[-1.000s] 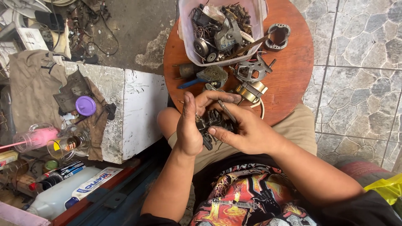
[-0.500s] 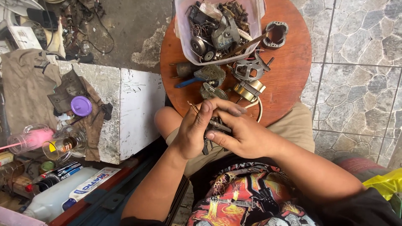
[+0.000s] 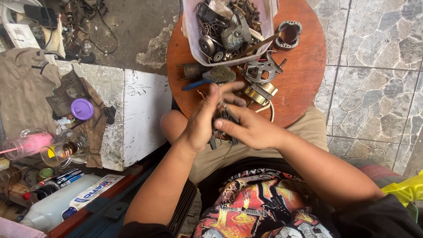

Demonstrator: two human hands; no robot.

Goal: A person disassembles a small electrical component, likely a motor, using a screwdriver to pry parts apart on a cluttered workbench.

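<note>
Centrally, upper frame: round wooden table (image 3: 304, 83) — clear plastic tub (image 3: 194, 39) of metal parts resting on it. Below, mid-frame: left hand (image 3: 200, 121) and right hand (image 3: 251, 130) pressed together, both clasped around a dark metal part (image 3: 222, 132) over the lap.

Round wooden table (image 3: 308, 83) — parts tub (image 3: 194, 39), motor pieces (image 3: 260, 70)
</note>
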